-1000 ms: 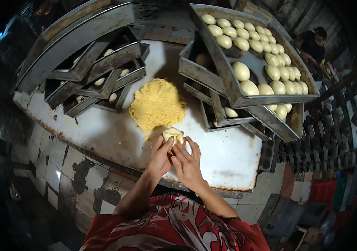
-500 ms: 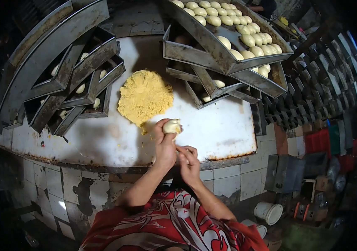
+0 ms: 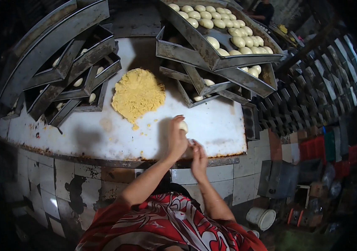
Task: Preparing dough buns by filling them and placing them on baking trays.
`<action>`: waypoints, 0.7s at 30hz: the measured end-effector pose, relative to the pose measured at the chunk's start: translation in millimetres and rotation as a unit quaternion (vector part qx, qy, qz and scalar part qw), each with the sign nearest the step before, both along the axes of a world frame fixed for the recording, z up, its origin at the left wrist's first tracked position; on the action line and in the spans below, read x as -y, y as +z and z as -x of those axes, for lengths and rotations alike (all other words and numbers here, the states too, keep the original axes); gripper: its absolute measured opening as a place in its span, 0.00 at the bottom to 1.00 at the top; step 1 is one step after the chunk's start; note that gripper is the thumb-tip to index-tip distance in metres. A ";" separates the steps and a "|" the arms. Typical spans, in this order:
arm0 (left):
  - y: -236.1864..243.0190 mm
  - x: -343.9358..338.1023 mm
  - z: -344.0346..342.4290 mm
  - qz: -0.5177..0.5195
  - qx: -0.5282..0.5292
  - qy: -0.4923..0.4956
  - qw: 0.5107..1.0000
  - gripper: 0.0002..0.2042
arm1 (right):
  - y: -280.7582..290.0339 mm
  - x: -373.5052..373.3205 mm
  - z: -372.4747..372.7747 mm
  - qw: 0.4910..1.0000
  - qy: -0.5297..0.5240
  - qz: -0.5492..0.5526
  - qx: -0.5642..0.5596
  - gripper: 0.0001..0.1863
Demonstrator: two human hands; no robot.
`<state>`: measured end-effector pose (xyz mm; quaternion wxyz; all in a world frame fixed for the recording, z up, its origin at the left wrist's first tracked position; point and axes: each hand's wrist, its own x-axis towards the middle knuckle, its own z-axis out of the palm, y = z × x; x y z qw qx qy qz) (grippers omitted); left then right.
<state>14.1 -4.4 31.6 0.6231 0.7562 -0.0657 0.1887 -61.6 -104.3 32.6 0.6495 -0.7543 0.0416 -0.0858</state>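
Fingers [image 3: 174, 124] of my left hand [image 3: 177, 140] are curled round a pale dough ball [image 3: 183, 126], tucked on their right, long axis hidden; right hand [image 3: 199, 160] sits just nearer me, half-curled, can't tell if it's holding anything lol.

Dark-stained, pale tiled floor [image 3: 62, 178]

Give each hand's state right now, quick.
Left hand: closed around a pale dough ball.
Right hand: loosely bent; whether it is open or holding anything cannot be told.
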 end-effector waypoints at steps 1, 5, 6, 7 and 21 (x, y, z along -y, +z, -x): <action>-8.2 -2.9 -2.8 -0.218 0.021 -0.027 0.975 0.25 | -8.5 20.0 -12.4 0.999 -0.034 0.010 -0.008 0.19; 5.8 -18.4 6.5 -0.384 -0.129 -0.195 0.893 0.38 | -0.3 40.6 -96.5 0.997 0.015 0.066 0.027 0.19; 13.9 -24.0 3.6 -0.311 -0.151 -0.207 0.915 0.41 | -12.3 28.1 -108.2 0.994 0.088 0.013 -0.060 0.14; 41.3 -33.8 8.3 -0.260 -0.133 -0.147 0.945 0.43 | -16.0 18.0 -106.2 0.969 0.159 0.173 0.070 0.11; 72.5 -145.8 119.2 0.028 -0.183 -0.043 0.982 0.19 | -25.4 29.8 -81.2 0.872 0.172 0.396 0.230 0.07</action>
